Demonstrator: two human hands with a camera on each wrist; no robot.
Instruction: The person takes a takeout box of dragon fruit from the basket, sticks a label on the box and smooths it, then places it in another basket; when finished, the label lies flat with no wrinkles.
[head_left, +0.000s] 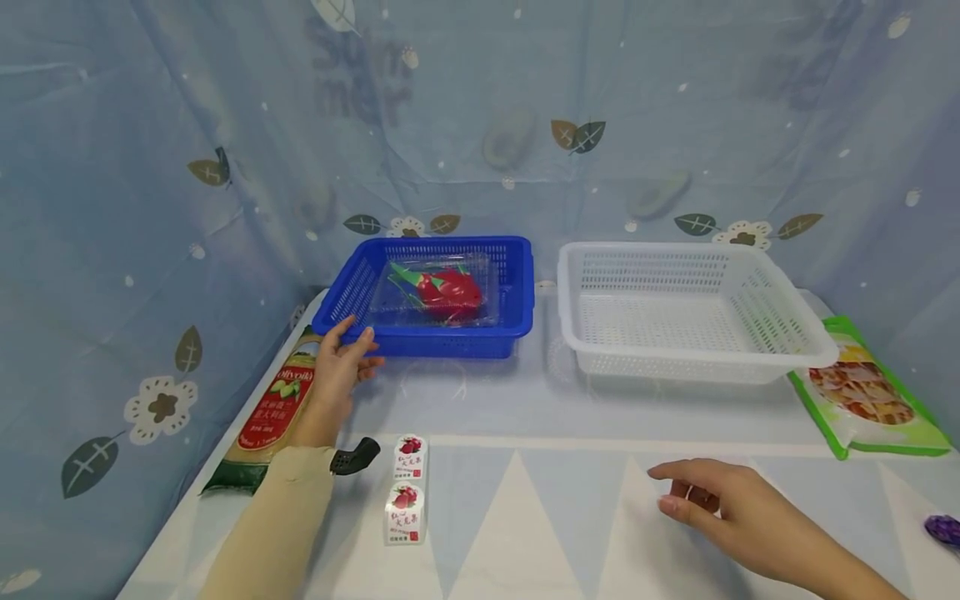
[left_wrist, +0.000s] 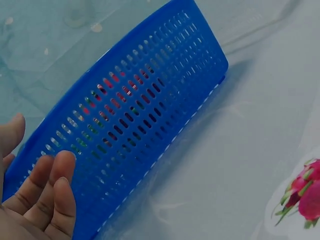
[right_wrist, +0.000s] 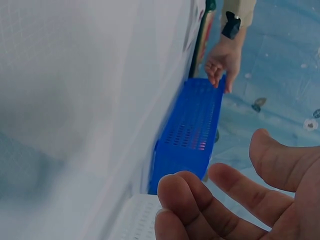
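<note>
My left hand is at the front left corner of the blue basket, fingertips right at the rim, its fingers loosely bent. Inside the basket lies a clear plastic box holding a red dragon fruit with green tips. In the left wrist view, the fruit's red shows through the slots of the basket wall. My right hand hovers over the front right of the table, fingers relaxed and holding nothing. Two dragon fruit stickers lie on the table between my hands.
A white basket stands to the right of the blue one. Beside it lies a green and white food bag. A red-labelled pasta pack lies at the left edge, partly behind my left arm. A purple item is at the far right.
</note>
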